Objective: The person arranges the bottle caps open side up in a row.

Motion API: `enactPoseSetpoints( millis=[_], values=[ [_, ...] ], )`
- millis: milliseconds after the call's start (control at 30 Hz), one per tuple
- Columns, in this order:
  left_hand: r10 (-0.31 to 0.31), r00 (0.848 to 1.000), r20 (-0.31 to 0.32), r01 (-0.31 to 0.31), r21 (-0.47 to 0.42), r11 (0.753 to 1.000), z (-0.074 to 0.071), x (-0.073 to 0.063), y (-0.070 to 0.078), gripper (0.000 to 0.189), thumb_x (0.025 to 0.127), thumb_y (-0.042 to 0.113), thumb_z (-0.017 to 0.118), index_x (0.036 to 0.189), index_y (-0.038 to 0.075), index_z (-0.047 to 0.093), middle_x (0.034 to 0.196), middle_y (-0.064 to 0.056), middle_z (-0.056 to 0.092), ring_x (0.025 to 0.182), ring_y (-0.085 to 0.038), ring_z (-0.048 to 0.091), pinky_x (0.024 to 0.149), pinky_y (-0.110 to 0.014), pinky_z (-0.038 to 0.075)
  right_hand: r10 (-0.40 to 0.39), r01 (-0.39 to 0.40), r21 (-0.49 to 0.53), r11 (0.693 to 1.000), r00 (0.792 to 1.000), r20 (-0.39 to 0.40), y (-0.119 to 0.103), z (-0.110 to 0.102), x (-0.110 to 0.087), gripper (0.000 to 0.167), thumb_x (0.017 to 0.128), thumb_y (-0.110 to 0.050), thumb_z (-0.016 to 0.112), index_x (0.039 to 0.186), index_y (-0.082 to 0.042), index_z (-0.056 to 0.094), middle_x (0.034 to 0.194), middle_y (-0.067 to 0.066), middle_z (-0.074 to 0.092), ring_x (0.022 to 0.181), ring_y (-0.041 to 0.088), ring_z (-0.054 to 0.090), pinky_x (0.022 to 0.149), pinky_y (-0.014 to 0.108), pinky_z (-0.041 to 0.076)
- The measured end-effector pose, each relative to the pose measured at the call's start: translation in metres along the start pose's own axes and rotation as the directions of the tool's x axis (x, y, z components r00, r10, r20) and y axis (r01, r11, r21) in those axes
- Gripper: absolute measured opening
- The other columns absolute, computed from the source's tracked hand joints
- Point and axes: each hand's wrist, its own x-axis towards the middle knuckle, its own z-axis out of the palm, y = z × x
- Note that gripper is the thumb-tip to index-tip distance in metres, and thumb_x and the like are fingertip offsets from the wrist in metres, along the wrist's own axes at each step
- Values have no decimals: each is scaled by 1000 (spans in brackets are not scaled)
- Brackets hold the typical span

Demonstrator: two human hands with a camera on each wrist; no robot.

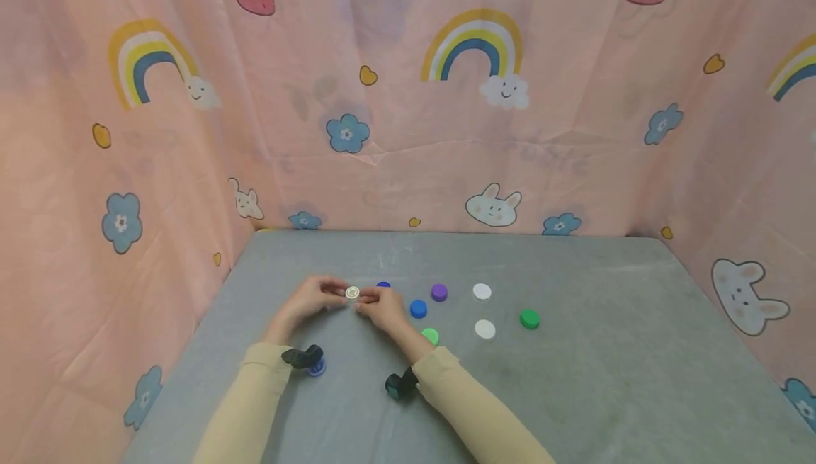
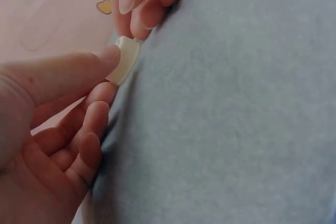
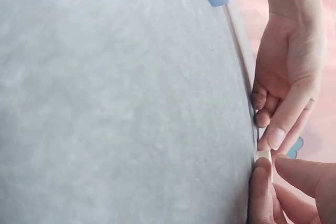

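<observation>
Above the left part of the grey table, a small round cream cap [image 1: 353, 293] with a pattern on its top sits between both hands. My left hand [image 1: 316, 295] pinches one side of it, the thumb lying on the cap [image 2: 124, 60] in the left wrist view. From the other side my right hand [image 1: 384, 308] holds it with thumb and finger, and in the right wrist view only a pale edge of the cap [image 3: 263, 155] shows between the fingertips. A dark blue cap [image 1: 383, 285] lies just behind the right hand, partly hidden by it.
Right of the hands lie a blue cap [image 1: 418, 309], a purple cap [image 1: 439, 292], two white caps [image 1: 482, 292], a green cap [image 1: 530, 319] and a light green cap [image 1: 430, 336]. A blue-violet cap [image 1: 316, 367] lies beside the left wrist. A patterned pink curtain [image 1: 395, 188] surrounds the table.
</observation>
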Motion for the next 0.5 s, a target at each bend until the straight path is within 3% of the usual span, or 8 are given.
enactPoseSetpoints(
  millis=[500],
  values=[
    [-4, 1000, -13, 4, 1, 1000, 5, 2, 4, 30, 73, 10, 80, 101, 5, 71, 83, -4, 66, 68, -15, 53, 59, -28, 44, 14, -14, 17, 1000, 999, 32, 0, -1, 0, 28, 82, -6, 71, 109, -1, 68, 93, 8, 73, 79, 11, 66, 68, 23, 53]
  ],
)
